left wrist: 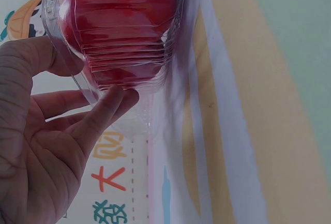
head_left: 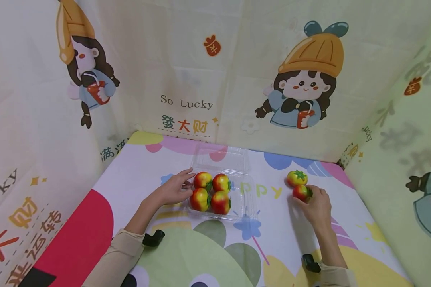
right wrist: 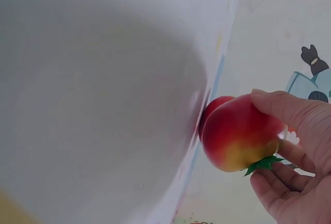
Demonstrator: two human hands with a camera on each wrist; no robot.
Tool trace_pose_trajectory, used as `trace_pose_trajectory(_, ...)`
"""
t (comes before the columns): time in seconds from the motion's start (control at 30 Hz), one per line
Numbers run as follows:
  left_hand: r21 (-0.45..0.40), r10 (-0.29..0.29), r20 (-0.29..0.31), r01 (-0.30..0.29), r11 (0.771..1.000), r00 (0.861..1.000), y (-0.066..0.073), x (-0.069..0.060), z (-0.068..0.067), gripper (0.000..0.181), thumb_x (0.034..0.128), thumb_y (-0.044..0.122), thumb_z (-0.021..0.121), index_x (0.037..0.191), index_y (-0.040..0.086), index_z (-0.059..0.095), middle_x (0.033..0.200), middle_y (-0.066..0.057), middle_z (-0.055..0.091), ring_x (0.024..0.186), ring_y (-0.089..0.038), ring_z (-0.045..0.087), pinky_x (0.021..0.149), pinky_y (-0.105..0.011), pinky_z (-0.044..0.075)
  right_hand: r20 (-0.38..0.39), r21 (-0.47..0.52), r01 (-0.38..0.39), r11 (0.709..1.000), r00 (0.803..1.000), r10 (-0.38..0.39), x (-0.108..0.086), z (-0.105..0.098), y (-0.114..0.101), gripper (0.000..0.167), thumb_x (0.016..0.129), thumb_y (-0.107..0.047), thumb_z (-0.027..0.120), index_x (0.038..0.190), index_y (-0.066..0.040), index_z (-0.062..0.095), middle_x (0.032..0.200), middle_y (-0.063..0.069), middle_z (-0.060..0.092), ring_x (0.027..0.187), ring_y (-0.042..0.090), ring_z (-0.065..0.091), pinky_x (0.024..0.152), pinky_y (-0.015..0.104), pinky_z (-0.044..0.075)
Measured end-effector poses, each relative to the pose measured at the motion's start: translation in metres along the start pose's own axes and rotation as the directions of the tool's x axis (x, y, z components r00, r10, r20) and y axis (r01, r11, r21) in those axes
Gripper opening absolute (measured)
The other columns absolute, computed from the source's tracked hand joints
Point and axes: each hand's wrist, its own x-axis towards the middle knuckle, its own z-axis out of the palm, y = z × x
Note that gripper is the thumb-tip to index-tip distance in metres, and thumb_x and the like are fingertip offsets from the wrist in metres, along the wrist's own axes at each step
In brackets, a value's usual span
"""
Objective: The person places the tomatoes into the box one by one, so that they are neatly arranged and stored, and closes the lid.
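- A red-and-yellow fruit [head_left: 300, 193] sits at the fingertips of the right hand [head_left: 317, 205], its green leafy top turned toward the fingers, on the right side of the table.
- The right hand's grip is narrow, closed to the fruit's own width: the thumb presses one side, the fingers meet the other near the leaves.
- A second fruit [head_left: 296, 178], also leafy-topped, rests just beyond the held one; from here, whether the two touch is hard to tell.
- Well apart to the left, four more fruits [head_left: 220, 202] stand in two rows of two in the left part of a clear plastic tray [head_left: 242, 201].
- The left hand [head_left: 174, 189], fingers loosely spread and thumb apart, touches the tray's left edge; in the left wrist view, fingertips meet the ribbed plastic wall.
- A clear lid [head_left: 220, 157] lies back from the tray's far edge.
- Beneath it all spreads a brightly printed tablecloth [head_left: 273, 235]; behind hangs a pale curtain [head_left: 244, 59] bearing cartoon figures and the words "So Lucky."
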Motion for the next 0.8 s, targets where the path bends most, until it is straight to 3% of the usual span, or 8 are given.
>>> trace_pose_trajectory(0.8, 0.019, 0.002, 0.005, -0.002, 1.0, 1.0, 0.0, 0.0, -0.001, 0.062, 0.0931, 0.01, 0.056, 0.151, -0.008, 0.042, 0.163, -0.026, 0.03, 0.119, -0.034, 0.066, 0.101, -0.046, 0.054, -0.095, 0.016, 0.112, 0.994, 0.989, -0.109, -0.008, 0.001, -0.026, 0.068, 0.083, -0.019, 0.083, 0.136, 0.009, 0.052, 0.129, 0.032, 0.053, 0.119, 0.047, 0.049, 0.1, 0.064, 0.049)
